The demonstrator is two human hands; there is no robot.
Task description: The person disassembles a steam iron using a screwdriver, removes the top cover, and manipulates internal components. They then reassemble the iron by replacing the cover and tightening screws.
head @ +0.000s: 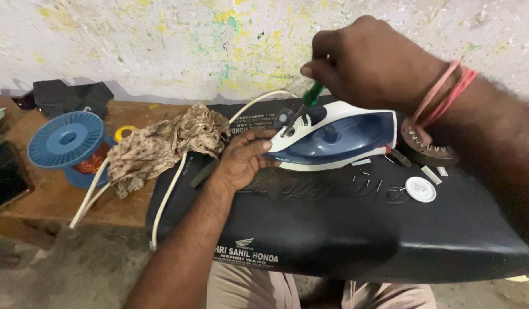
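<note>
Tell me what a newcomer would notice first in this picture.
Centre stage is a blue and white clothes iron on a black padded seat, steadied by the left hand. The right hand works a green-handled screwdriver into its rear end. A blue wire spool sits far left.

A long black padded vinyl seat (310, 229) carried a blue-and-white steam iron (333, 140), a round white plastic cap (420, 189) and small screws (364, 177). A crumpled brown rag (161, 146) perhaps overlapped its left end.
</note>
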